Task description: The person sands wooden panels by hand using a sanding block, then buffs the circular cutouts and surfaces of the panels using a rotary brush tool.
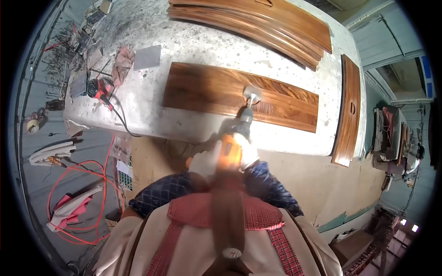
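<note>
An orange power drill (pixel 229 149) is between my two gloved hands, its dark chuck pointing away from me. My left hand (pixel 205 162), in a white glove, is closed on the drill's left side, where an orange end sticks out past it. On the right side my right hand (pixel 249 152), also in a white glove, wraps around the drill's body; some of its fingers are hidden. A pale, flat-ended metal bit (pixel 252 94) in the chuck meets the face of a glossy brown wooden board (pixel 198 89), or sits just above it. This board lies flat on the pale, stained worktable (pixel 152 103).
Stacked wooden boards (pixel 258 27) lie along the table's far side. Another board with a slot (pixel 348 110) rests at the right edge. To the left are a red-and-black corded power tool (pixel 100 88), a crumpled cloth (pixel 123 65) and a grey plate (pixel 147 58). An orange hose (pixel 97 202) coils on the floor.
</note>
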### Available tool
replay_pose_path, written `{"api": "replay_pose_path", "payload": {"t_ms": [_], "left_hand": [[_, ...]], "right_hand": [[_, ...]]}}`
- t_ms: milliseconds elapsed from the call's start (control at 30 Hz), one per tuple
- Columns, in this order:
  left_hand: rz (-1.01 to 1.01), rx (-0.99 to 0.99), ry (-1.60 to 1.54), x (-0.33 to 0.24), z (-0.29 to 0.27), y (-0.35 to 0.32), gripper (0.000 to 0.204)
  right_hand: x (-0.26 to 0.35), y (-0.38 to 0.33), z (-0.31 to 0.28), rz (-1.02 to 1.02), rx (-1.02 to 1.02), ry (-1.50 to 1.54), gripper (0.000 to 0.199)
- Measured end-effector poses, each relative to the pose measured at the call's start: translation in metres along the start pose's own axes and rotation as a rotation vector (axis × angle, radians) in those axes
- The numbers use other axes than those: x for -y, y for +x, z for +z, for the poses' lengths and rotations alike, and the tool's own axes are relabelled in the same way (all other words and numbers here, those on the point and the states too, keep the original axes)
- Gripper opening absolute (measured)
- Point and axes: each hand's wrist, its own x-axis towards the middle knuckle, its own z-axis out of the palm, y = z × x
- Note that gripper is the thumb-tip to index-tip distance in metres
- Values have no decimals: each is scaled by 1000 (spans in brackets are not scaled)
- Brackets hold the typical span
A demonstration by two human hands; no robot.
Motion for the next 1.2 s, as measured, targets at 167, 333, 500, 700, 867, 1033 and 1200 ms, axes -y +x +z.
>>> {"api": "replay_pose_path", "payload": {"t_ms": [167,333,500,700,867,1033,1200], "left_hand": [[-139,-24,-450,-28,19,14,88],[-455,19,-971,-47,28,29,68],[-202,226,12,-54,-35,2,73],[-68,231,-79,-30,-28,-33,83],[-79,-118,-1609,-6,-19,-42,76],[-90,-221,-1898,32,-49,-86,70],[-127,-255,-2016,67,-50,-128,82]], "right_hand": [[47,-4,10,133,-52,-44,30],[41,11,-38,282,116,104,23],[3,1,-34,27,34,-231,33],[-38,-14,-48,-91,119,-243,56],[-25,-38,34,-150,366,-632,74],[1,-28,93,-405,637,-1081,43],[3,103,139,-1047,536,-2014,85]]}}
